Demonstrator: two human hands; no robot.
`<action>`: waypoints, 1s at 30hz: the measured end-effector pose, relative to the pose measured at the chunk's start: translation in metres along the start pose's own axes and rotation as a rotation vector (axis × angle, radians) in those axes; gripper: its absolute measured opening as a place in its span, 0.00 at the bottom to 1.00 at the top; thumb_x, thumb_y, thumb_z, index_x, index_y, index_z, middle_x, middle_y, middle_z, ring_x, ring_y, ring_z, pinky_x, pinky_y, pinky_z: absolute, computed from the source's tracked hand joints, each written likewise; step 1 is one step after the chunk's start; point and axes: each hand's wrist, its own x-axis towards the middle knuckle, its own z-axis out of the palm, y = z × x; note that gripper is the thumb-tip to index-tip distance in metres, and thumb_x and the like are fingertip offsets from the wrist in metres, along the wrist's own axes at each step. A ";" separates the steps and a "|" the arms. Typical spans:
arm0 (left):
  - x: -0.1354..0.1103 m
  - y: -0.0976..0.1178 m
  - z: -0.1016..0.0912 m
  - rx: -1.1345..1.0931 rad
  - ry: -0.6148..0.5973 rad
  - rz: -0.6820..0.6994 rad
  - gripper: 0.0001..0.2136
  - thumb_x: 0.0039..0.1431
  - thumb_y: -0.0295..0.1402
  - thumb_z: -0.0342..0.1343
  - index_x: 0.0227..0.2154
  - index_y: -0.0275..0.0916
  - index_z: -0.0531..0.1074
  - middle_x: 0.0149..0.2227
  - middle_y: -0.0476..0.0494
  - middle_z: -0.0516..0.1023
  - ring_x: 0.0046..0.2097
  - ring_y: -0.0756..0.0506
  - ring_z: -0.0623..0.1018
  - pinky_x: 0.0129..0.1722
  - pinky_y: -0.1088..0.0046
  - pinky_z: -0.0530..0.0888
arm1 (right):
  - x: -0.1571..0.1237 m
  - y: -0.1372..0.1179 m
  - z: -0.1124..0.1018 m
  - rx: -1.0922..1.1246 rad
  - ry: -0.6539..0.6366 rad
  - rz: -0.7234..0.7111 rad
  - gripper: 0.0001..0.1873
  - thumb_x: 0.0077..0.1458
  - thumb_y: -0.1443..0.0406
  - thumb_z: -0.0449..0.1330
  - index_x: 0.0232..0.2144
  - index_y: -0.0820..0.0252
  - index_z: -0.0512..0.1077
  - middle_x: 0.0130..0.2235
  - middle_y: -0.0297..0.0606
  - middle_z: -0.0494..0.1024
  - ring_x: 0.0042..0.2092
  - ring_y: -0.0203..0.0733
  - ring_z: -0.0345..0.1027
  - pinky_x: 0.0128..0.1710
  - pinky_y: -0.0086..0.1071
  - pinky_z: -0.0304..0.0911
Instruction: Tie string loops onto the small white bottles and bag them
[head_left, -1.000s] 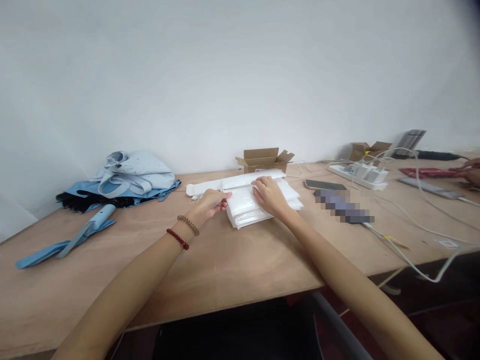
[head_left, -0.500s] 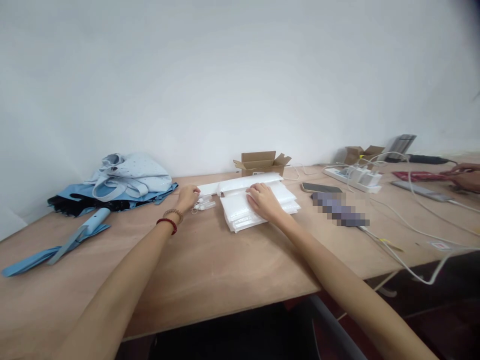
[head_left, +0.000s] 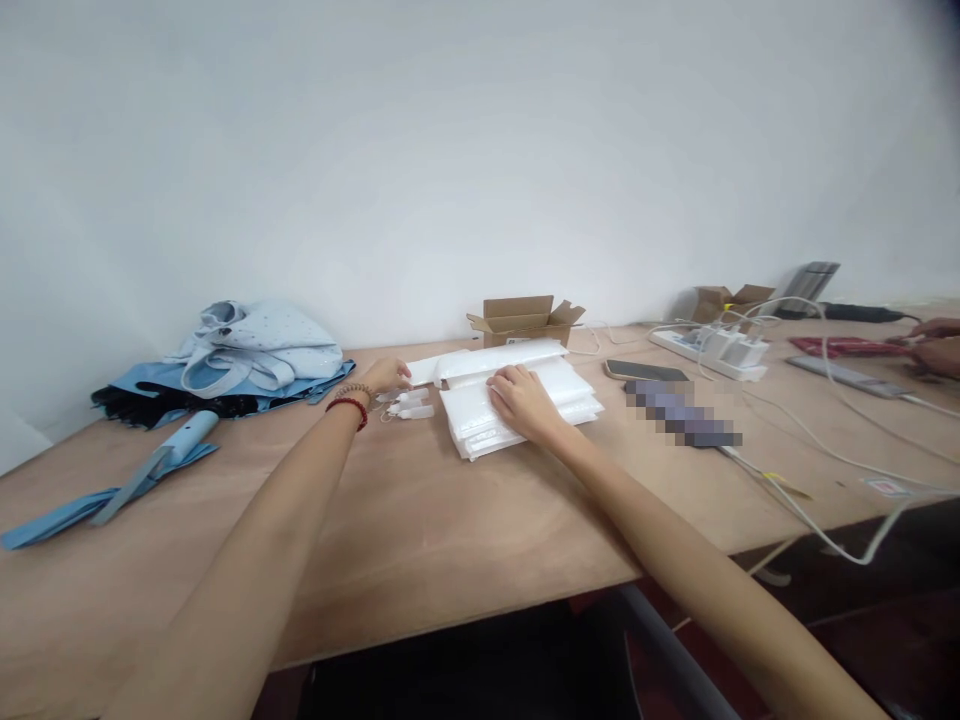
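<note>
My left hand (head_left: pixel 388 376) is at the left end of a flat white piece (head_left: pixel 439 364), its fingers bent together at that edge. Just below it lie several small white tube-like items (head_left: pixel 411 405) with thin loops. My right hand (head_left: pixel 523 402) rests on a stack of white padded mailers (head_left: pixel 480 425), fingers slightly curved over the top one and not gripping it. The top mailer's flap (head_left: pixel 510 360) is folded back towards the wall.
Behind the stack stands an opened cardboard box (head_left: pixel 517 318). Left lie a pale bag (head_left: pixel 262 345) and a blue umbrella (head_left: pixel 169 450). On the right are a phone (head_left: pixel 646 371), a power strip (head_left: pixel 712 355), white cables and another person's hand (head_left: pixel 937 350). The table's front edge (head_left: pixel 465 620) is near me.
My left hand has shifted right and slightly away from me along the white piece, uncovering more of the small white items. My right hand stays on the mailers.
</note>
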 end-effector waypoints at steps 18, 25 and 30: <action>-0.018 0.024 0.000 0.215 -0.001 0.004 0.08 0.43 0.24 0.56 0.26 0.33 0.80 0.29 0.34 0.81 0.34 0.43 0.77 0.36 0.74 0.69 | 0.001 -0.006 -0.001 -0.027 -0.032 0.032 0.16 0.65 0.62 0.46 0.38 0.61 0.73 0.45 0.46 0.74 0.47 0.47 0.61 0.43 0.39 0.54; -0.029 0.016 -0.022 0.321 -0.047 -0.010 0.05 0.37 0.25 0.56 0.19 0.35 0.76 0.19 0.39 0.75 0.31 0.42 0.76 0.31 0.74 0.68 | 0.001 -0.005 -0.002 -0.016 -0.044 0.028 0.16 0.65 0.62 0.47 0.38 0.60 0.73 0.44 0.46 0.74 0.46 0.48 0.61 0.44 0.40 0.55; -0.046 0.013 -0.040 0.376 -0.073 -0.001 0.04 0.36 0.24 0.55 0.17 0.36 0.74 0.17 0.44 0.72 0.28 0.44 0.74 0.27 0.75 0.65 | 0.001 -0.006 -0.004 -0.012 -0.044 0.035 0.16 0.65 0.62 0.47 0.37 0.61 0.73 0.43 0.46 0.74 0.46 0.47 0.62 0.44 0.39 0.55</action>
